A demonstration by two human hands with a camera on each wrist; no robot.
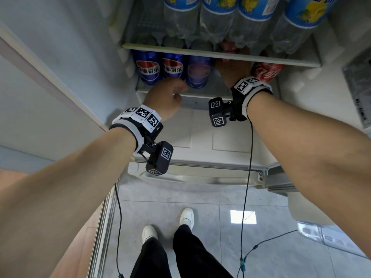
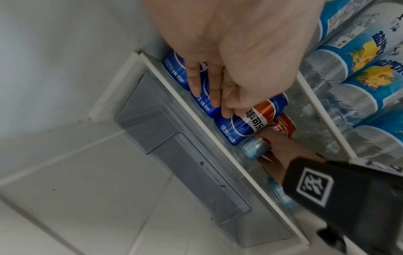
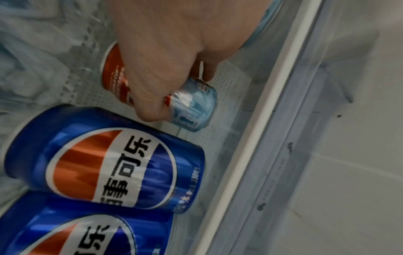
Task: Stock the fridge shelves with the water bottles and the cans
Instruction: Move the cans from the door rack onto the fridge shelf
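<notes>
Three blue cola cans (image 1: pixel 173 66) stand in a row at the left of the lower fridge shelf (image 1: pixel 200 95). My left hand (image 1: pixel 166 95) reaches to them, its straight fingers (image 2: pixel 209 89) lying against their sides. My right hand (image 1: pixel 232 71) is deep in the shelf, right of the third blue can (image 3: pixel 113 165). It grips a red can (image 3: pixel 113 69) that stands upright on the glass. A second red can (image 1: pixel 265 71) stands further right. Several water bottles (image 1: pixel 216 17) with blue labels fill the shelf above.
The open fridge door (image 1: pixel 40 87) stands at the left and a door bin (image 1: pixel 357 87) at the right. A clear drawer (image 2: pixel 196 172) sits under the can shelf. Below are grey floor tiles and my white shoes (image 1: pixel 186 216). Cables hang from both wrists.
</notes>
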